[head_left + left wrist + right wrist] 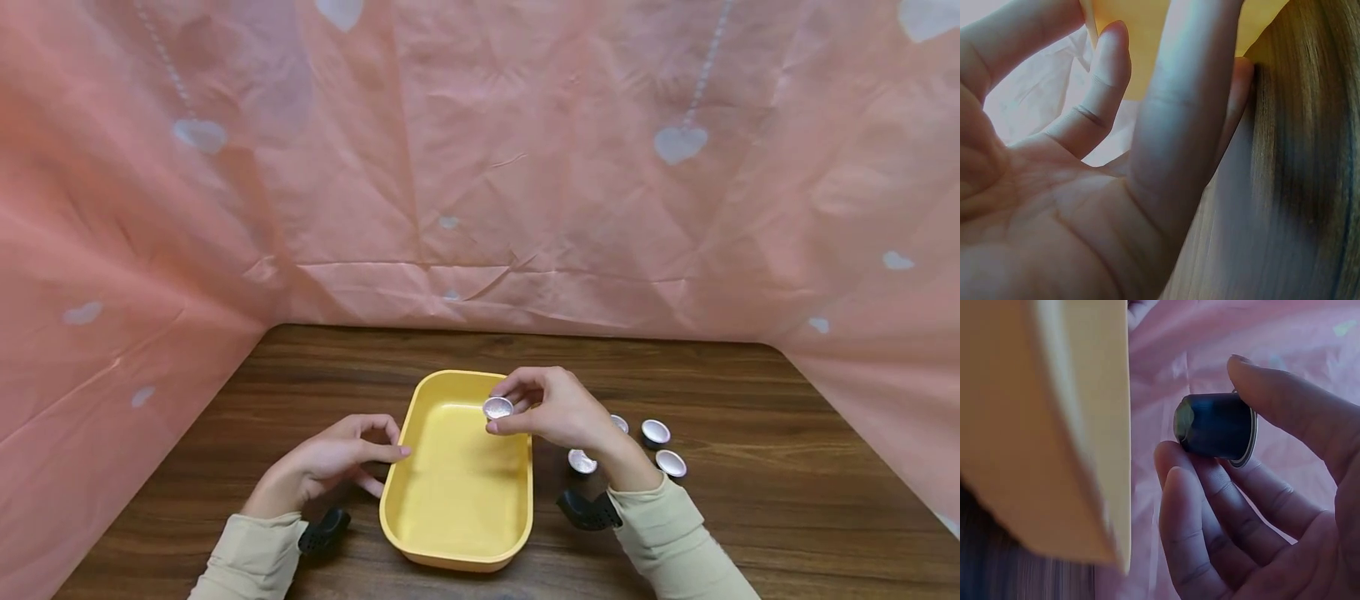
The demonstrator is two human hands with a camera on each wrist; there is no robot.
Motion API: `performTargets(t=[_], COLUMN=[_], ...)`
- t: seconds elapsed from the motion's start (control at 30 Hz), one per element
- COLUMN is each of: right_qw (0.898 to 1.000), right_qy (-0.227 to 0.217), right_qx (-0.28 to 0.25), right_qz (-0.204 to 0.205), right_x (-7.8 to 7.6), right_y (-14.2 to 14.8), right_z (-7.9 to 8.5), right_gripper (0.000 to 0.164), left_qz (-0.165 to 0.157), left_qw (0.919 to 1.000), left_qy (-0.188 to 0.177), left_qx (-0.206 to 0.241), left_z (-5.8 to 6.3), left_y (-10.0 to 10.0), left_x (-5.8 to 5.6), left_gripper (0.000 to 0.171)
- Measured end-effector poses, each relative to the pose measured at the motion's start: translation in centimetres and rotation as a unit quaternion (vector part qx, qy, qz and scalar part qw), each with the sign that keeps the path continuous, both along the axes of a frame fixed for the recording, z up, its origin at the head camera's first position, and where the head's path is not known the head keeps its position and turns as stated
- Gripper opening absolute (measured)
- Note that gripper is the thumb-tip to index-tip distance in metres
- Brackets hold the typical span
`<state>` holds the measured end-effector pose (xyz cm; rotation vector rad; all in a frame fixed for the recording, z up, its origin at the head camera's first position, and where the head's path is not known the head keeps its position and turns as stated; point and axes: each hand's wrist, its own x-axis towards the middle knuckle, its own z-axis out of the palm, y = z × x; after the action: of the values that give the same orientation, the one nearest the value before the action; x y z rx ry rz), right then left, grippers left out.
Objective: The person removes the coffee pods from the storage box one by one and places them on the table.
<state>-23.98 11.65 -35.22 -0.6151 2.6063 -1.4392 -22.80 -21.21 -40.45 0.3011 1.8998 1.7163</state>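
Observation:
My right hand (564,410) pinches a coffee capsule (497,407) between thumb and fingers, above the far right part of a yellow tray (457,546). In the head view its silvery lid faces up; the right wrist view shows the dark, tapered body of the capsule (1216,425). No capsule is visible inside the tray. At the tray's left wall, my left hand (330,462) grips the rim, its thumb over the edge and its fingers outside. Several more capsules (655,432) stand on the table right of the tray, partly hidden by my right wrist.
The dark wooden table (780,467) extends on both sides of the tray. Pink cloth (480,167) with pale hearts hangs behind the table and along its sides. A black wrist mount (588,510) sticks out below my right cuff, another (325,531) beside the left one.

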Motion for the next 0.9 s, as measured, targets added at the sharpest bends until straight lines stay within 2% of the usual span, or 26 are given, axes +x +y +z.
performTargets(t=[0.2, 0.4, 0.63, 0.9], right_qw=[1.0, 0.998, 0.995, 0.987], right_qy=[0.011, 0.002, -0.002, -0.025], right_qx=[0.01, 0.021, 0.046, 0.063], right_qz=[-0.027, -0.054, -0.083, -0.144], right_x=[0.2, 0.8, 1.8, 2.9], right_y=[3.3, 7.1, 12.2, 17.9], right_z=[0.1, 0.1, -0.9, -1.7], right_gripper=[0.035, 0.038, 0.04, 0.046], left_qz=[0.004, 0.003, 0.001, 0.004], left_qw=[1.0, 1.0, 0.9999, 0.9998], left_qy=[0.006, 0.004, 0.011, 0.02], left_qx=[0.005, 0.009, -0.001, -0.008], left_z=[0.2, 0.3, 0.2, 0.1], left_y=[-0.1, -0.3, -0.2, -0.3], left_x=[-0.1, -0.2, -0.3, -0.4], left_gripper=[0.013, 0.013, 0.014, 0.014])
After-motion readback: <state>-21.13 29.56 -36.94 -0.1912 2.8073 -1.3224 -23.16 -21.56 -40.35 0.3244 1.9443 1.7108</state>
